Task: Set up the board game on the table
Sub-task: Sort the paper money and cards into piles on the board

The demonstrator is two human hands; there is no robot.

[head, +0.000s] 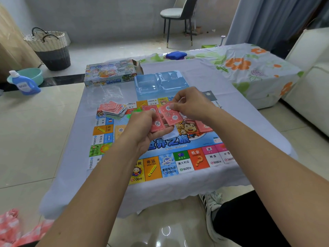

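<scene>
A colourful game board [167, 163] lies flat on the low table [71, 157], which wears a pale cloth. Above the board's middle, my left hand [142, 132] grips a small stack of red cards [155, 120]. My right hand [192, 106] pinches one red card [171, 115] beside that stack. A loose pile of red-backed cards [113, 108] sits on the board's far left corner. Another red card [203, 126] lies on the board under my right wrist. An orange card [119, 131] rests on the board to the left.
The game box [110, 72] and a clear blue plastic tray [160, 82] stand at the table's far side, with a crumpled plastic wrapper [106, 93] between them. A floral-covered bench [249, 66] is at the right, a detergent bottle [25, 82] on the floor at the left.
</scene>
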